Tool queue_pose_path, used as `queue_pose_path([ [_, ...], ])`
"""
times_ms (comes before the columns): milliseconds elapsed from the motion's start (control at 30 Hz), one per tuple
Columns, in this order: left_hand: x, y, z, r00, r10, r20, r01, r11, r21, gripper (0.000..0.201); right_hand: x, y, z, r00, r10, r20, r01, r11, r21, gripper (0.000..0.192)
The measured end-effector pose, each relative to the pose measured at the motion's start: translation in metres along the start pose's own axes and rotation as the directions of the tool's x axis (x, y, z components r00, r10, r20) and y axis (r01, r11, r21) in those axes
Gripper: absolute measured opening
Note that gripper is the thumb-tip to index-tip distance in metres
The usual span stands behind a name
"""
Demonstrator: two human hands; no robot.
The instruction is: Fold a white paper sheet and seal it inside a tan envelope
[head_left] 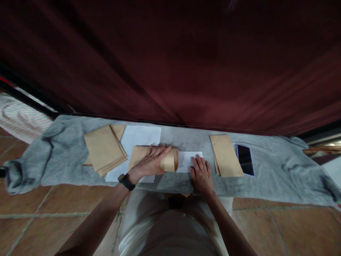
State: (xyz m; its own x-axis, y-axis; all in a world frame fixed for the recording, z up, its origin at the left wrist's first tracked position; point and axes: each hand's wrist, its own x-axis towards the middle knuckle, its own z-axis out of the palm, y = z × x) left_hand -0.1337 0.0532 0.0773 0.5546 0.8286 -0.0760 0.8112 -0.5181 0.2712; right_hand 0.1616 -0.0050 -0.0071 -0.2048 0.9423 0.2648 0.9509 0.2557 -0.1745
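My left hand (152, 160), with a dark watch on its wrist, lies spread over a brown paper envelope (137, 153). The envelope's right end bulges, with its mouth gaping toward the right. From beside that mouth a white folded sheet (186, 161) stretches right; whether its left end is inside the envelope I cannot tell. My right hand (201, 174) rests on the sheet's right end, fingers extended and slightly apart. Under and behind the left-hand envelope lie larger white paper sheets (144, 134), partly covered.
A pile of brown envelopes (103, 147) lies on the left, overlapping the white sheets. More brown envelopes (226, 156) are stacked at right, beside a phone (245, 160). Grey cloth (277, 167) covers the narrow surface. A dark red curtain (170, 71) hangs directly behind.
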Motion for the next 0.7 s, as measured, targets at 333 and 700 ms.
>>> queue_pose_path([
  [333, -0.004, -0.018, 0.014, 0.999, -0.011, 0.053, 0.014, 0.999, -0.046, 0.116, 0.006, -0.001, -0.003, 0.998, 0.051, -0.021, -0.044, 0.965, 0.257, 0.047],
  [700, -0.007, -0.005, 0.004, 0.996, 0.046, -0.082, -0.045, 0.999, 0.015, 0.114, 0.065, -0.062, -0.009, 0.915, -0.040, 0.400, -0.370, 0.305, 0.877, 0.032],
])
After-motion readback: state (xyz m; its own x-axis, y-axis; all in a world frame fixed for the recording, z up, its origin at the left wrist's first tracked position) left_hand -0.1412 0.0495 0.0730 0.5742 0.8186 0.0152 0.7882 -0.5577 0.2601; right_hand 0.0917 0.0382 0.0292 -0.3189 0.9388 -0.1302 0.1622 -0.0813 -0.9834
